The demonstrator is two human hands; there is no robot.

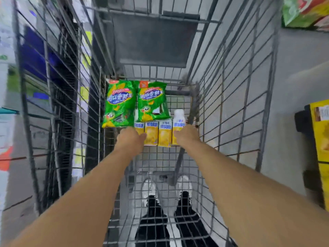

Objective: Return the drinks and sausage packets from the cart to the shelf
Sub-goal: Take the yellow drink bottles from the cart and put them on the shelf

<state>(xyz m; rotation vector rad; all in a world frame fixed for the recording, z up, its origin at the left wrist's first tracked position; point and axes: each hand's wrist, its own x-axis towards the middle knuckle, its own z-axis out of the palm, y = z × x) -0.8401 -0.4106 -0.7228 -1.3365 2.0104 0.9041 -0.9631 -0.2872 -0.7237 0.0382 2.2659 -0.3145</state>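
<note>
Head view — green packets [135,102], yellow drinks [158,133].

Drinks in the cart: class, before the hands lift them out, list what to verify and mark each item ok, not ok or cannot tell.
1. Left hand reaches the leftmost of the yellow drinks: ok.
2. Right hand reaches the rightmost drink: ok.
3. Fingers curled round the drinks: cannot tell, hidden behind the hands.
4. Drinks lie side by side in a row: ok.
5. Two green sausage packets lie beyond the row, clear of the hands: ok.
6. Free shelf space ready: cannot tell.
</note>
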